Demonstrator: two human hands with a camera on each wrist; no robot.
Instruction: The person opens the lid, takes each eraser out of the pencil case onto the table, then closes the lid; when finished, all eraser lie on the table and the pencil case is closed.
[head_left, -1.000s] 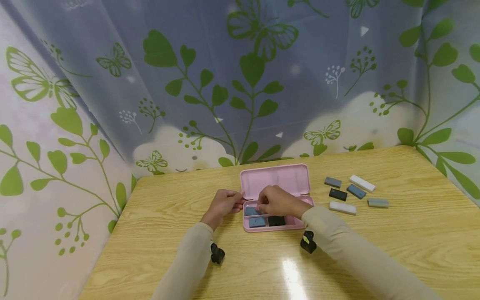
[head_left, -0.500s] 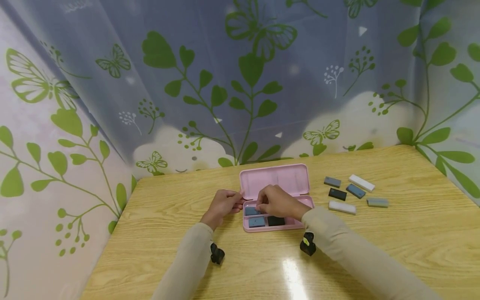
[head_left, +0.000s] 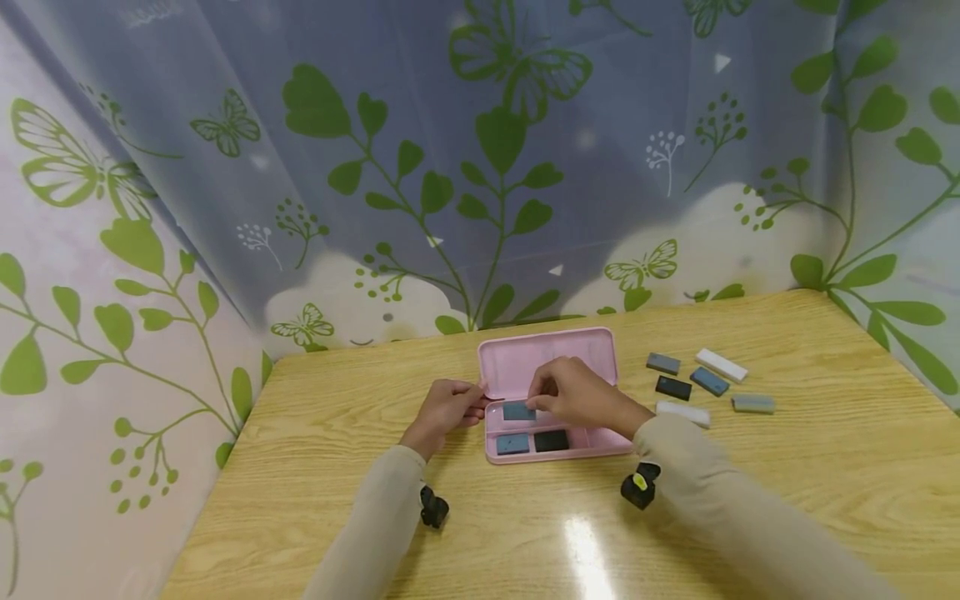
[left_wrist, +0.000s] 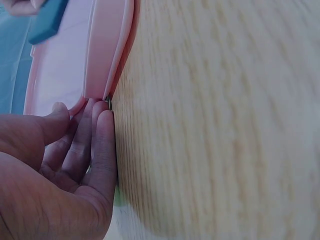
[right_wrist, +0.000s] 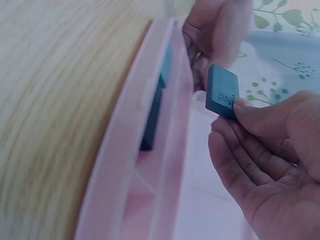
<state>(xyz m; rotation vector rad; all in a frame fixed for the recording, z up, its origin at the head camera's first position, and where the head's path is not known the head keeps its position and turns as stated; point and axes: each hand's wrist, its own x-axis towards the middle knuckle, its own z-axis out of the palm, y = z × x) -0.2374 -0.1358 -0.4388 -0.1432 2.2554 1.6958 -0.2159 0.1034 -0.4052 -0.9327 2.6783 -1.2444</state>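
From the head view, a pink case (head_left: 510, 371) with its lid laid back sits on the wooden surface (head_left: 510, 533), and the left hand (head_left: 450, 407) holds its left end by the hinge between thumb and fingers. The right hand (head_left: 573, 392) pinches a teal block (head_left: 517, 410) at its right edge, over the left part of the case's far row. In the near row lie a blue block (head_left: 512, 443) and, to its right, a black block (head_left: 551, 440). Right of the case is a loose group: a grey block (head_left: 663, 363), a long white block (head_left: 722, 365) and a grey-green block (head_left: 753, 404) among others. The left wrist view shows the thumb at the lid's corner and the fingertips against the case's end, seemingly to steady it. In the right wrist view, the teal block, printed on one face, is grasped by one end between thumb and fingers, tilted and apart from the case. The step in hand seems to be positioning this block above the far row; the next move, I judge, calls for a firm pinch and a level block, lined up with the divider, before any lowering.
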